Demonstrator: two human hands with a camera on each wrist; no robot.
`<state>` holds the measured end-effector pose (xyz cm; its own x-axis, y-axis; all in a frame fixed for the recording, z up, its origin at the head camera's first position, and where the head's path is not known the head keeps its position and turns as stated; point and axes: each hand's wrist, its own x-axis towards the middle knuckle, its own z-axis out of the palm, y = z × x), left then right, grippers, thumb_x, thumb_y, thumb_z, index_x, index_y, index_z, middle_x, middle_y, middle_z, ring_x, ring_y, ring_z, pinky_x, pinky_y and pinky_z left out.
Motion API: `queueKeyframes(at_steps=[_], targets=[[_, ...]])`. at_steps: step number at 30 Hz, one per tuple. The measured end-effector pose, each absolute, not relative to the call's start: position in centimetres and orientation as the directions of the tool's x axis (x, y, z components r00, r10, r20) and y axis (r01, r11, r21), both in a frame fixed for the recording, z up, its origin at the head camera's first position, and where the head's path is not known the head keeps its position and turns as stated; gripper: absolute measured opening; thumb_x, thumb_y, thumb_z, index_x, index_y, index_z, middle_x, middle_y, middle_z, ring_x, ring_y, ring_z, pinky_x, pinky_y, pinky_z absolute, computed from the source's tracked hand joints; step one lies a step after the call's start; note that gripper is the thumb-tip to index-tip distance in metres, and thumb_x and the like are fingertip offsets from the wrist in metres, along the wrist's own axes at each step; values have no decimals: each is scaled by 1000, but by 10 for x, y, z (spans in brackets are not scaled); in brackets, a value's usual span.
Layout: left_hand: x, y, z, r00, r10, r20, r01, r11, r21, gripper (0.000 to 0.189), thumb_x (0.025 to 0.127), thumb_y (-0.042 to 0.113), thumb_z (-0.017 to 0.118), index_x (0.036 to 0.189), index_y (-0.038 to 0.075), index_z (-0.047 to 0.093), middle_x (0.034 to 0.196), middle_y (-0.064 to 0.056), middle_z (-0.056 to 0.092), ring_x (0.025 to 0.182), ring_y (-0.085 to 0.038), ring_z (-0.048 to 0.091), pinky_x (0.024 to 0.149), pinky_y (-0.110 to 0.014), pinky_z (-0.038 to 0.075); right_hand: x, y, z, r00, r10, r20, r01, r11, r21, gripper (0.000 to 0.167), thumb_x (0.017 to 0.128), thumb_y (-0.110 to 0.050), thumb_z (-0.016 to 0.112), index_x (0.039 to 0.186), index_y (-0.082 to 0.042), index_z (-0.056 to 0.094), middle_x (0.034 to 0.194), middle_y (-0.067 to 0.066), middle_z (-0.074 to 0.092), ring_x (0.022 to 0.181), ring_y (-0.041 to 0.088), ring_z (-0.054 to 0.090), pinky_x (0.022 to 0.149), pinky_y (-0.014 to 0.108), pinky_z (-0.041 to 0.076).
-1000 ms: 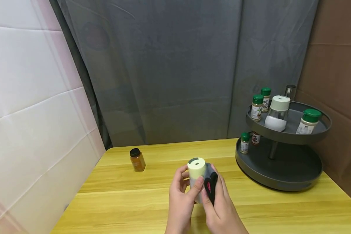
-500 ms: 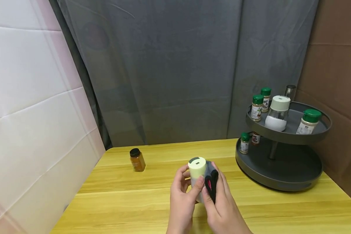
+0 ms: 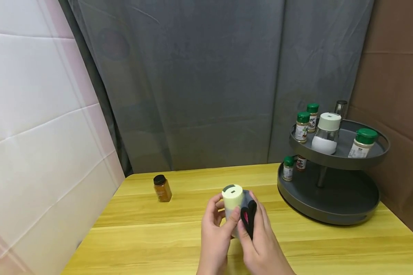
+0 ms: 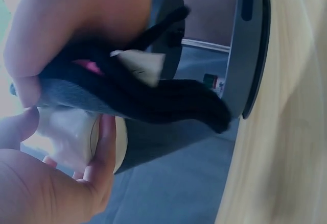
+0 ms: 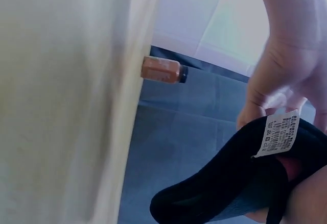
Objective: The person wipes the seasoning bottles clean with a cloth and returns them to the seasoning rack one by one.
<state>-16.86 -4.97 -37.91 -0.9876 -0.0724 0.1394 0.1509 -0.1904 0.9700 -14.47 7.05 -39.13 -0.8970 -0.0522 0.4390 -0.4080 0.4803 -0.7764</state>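
Together, fingers (image 3: 211,205) hold a jar (image 3: 232,197) and dark fabric (image 3: 252,214).

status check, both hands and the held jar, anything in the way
Left hand gripping pale-lidded jar; right hand holding dark cloth against it; black-capped bottle and two-tier rack standing apart.

In head view, left hand (image 3: 213,235) gripped near six o'clock, fingers curled, thumb toward one o'clock; right hand (image 3: 260,238) pinched near five o'clock, thumb toward eleven.
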Motion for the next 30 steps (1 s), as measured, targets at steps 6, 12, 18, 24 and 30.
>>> queueKeyframes(at_steps=[6,12,18,24,30], targets=[[-171,-51,-377,-983,-69,172,181,-168,969,48,95,24,83,137,15,62,132,-14,59,112,-24,58,77,-35,59,-145,72,-391,-913,-53,404,-381,462,-800,69,114,-35,47,171,-16,12,175,10,26,155,33,42,118,59,41],[-170,-51,-379,-994,23,111,107,-151,983,51,93,20,83,139,15,61,131,-13,58,113,-23,55,75,-33,59,-148,77,-377,-919,-49,391,-379,382,-842,71,115,-41,43,172,-23,5,176,5,23,157,31,39,120,60,38],[-170,-50,-379,-987,-63,145,153,-167,974,48,93,22,84,136,15,64,131,-12,61,112,-23,55,80,-34,58,-147,71,-387,-894,-46,445,-418,442,-793,69,115,-33,46,171,-16,10,175,9,26,155,31,41,117,59,42],[-169,-51,-377,-981,-73,180,189,-156,969,47,94,25,83,136,14,64,131,-14,62,111,-24,55,83,-37,57,-147,72,-388,-905,-60,421,-406,419,-812,68,115,-34,45,171,-18,11,175,8,26,156,31,41,118,60,41],[-168,-52,-378,-992,6,124,122,-151,981,50,94,26,83,138,13,62,130,-14,59,112,-23,55,77,-36,61,-148,77,-377,-922,-47,385,-374,364,-853,70,115,-40,44,171,-22,8,175,6,25,157,31,39,121,60,37]])
